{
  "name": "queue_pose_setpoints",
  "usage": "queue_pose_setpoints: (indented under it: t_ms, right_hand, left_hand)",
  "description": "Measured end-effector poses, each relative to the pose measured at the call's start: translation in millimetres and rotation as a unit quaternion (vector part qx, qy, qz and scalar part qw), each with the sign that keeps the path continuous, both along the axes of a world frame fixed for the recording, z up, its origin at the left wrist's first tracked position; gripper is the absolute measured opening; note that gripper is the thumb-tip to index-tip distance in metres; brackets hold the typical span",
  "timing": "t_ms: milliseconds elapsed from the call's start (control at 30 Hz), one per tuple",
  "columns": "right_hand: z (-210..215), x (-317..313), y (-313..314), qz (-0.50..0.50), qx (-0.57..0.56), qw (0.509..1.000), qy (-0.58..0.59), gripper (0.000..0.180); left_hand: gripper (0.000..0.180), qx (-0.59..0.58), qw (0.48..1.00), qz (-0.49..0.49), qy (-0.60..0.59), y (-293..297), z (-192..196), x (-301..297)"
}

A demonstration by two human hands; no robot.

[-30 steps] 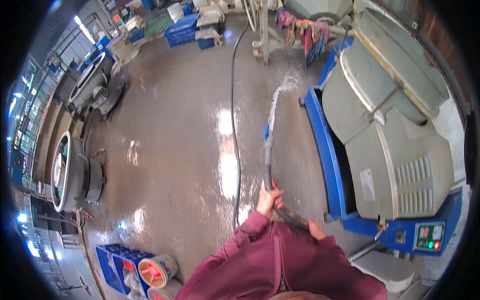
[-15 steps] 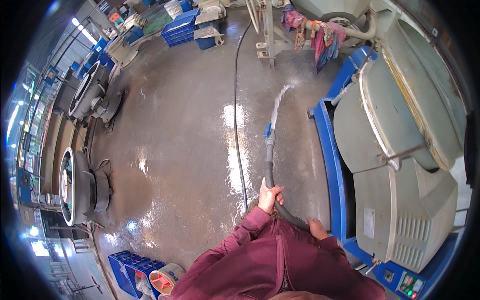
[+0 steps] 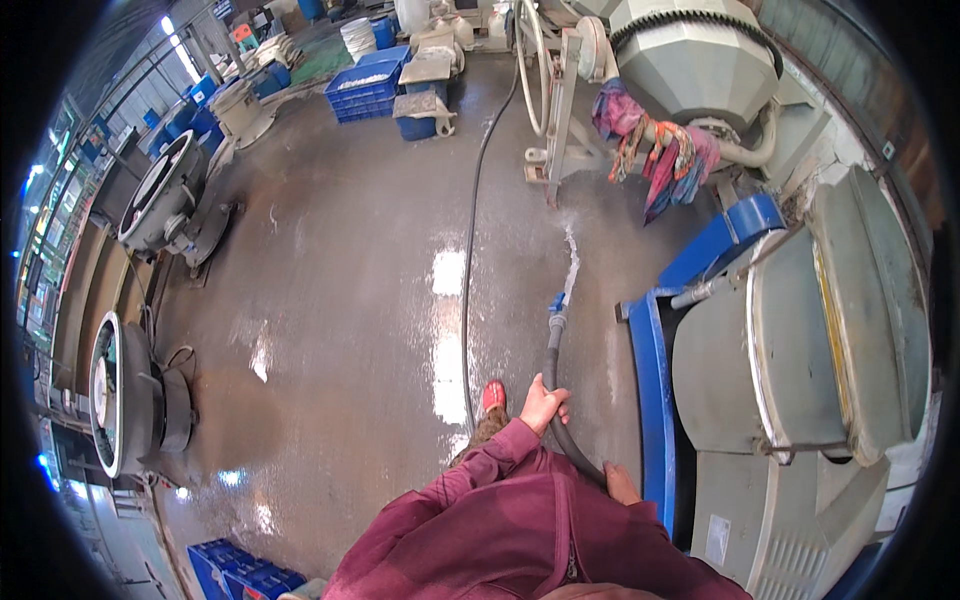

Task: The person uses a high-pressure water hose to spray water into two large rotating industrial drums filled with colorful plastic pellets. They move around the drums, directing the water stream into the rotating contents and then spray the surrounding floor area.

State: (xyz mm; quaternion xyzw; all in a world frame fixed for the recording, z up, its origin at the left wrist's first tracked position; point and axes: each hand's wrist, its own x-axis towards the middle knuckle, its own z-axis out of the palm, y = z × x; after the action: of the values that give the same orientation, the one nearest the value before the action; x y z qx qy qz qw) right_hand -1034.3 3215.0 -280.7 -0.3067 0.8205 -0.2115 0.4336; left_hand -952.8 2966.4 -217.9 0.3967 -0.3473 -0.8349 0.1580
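Note:
A thick dark grey water hose [image 3: 554,368] runs forward from my body, ending in a fitting with a blue valve handle [image 3: 557,301]. From its mouth a stream of water [image 3: 572,262] shoots ahead and strikes the wet floor [image 3: 330,260]. My left hand [image 3: 543,403] is closed round the hose in front of my belly. Lower and to the right, my right hand [image 3: 622,483] grips the same hose at my side; its fingers are partly hidden.
Close on my right stands a large grey machine [image 3: 730,350] on a blue frame [image 3: 653,400]. Ahead, cloths [image 3: 660,150] hang on a pipe below a grey drum [image 3: 690,60]. A thinner black hose [image 3: 470,230] crosses the floor. Round machines [image 3: 125,395] line the left; blue crates [image 3: 365,90] stand far ahead.
The view has shifted forward, and a red shoe now shows ahead of my body. The hose end has swung slightly right, with the water still running. Both hands keep their hold.

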Motion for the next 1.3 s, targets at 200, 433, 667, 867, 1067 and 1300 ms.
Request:
queue_pose_setpoints:
  t_ms: [200,433,667,867,1067,1300]
  right_hand:
    - [-18.6,-19.9,-96.2,0.141,-0.024,0.983,0.111,0.020]
    - [14.1,-44.3,-172.8,0.023,0.020,0.992,0.126,0.021]
    - [23.1,-129.9,-267.6,-0.153,-0.063,0.975,0.145,0.055]
    - [62.8,-274.8,-415.0,-0.167,-0.295,0.915,0.220,0.057]
    - [37.9,-414.9,-502.9,-0.160,-0.274,0.891,0.324,0.035]
    - [27.0,-503.4,-484.4,-0.035,-0.218,0.930,0.293,0.030]
  left_hand:
    - [0.027,0.009,0.999,-0.036,-0.006,-116.1,6.7,-32.7]
    - [0.024,0.047,0.996,-0.069,0.022,-182.7,1.7,-72.1]
    - [0.019,0.002,0.984,-0.171,-0.045,-255.1,-2.5,-165.1]
    - [0.013,-0.077,0.947,-0.304,-0.062,-312.6,0.0,-267.8]
    - [0.031,-0.094,0.927,-0.350,-0.101,-304.4,11.8,-335.7]
    - [0.031,-0.133,0.903,-0.392,-0.115,-323.4,25.9,-398.1]
